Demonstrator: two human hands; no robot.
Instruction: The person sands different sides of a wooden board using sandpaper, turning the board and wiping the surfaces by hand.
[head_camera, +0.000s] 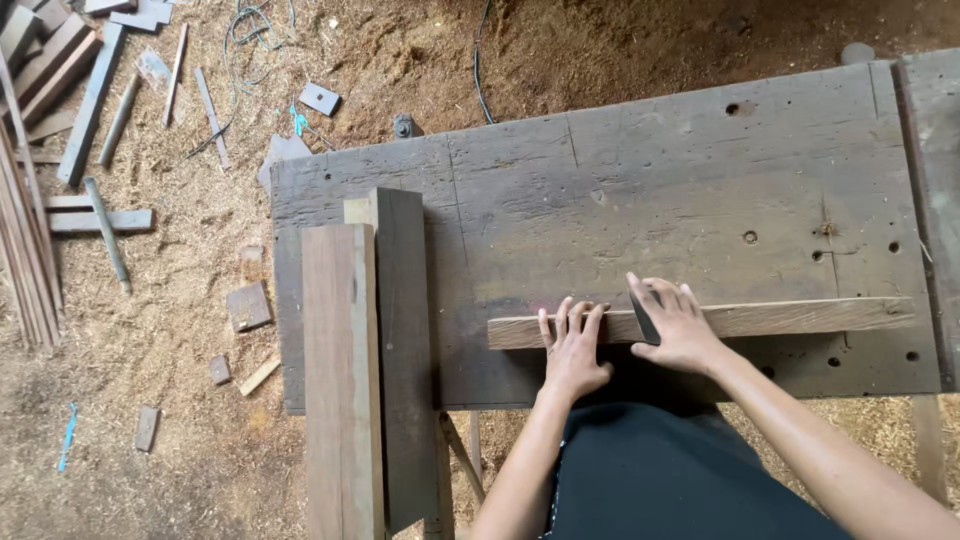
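On our left, 2 stacked planks (370, 370) across our weathered workbench (650, 180); offcuts (247, 305) on sawdust floor (150, 480).

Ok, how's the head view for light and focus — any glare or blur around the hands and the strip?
Head view: soft, even daylight, no glare; left hand, right hand and strip are sharp, with only faint shadows on the bench; the dark tool under the right hand is hard to make out; edges bow slightly from the wide lens.

Slat (800, 317) on workbench (650, 190), planks (365, 370) left.
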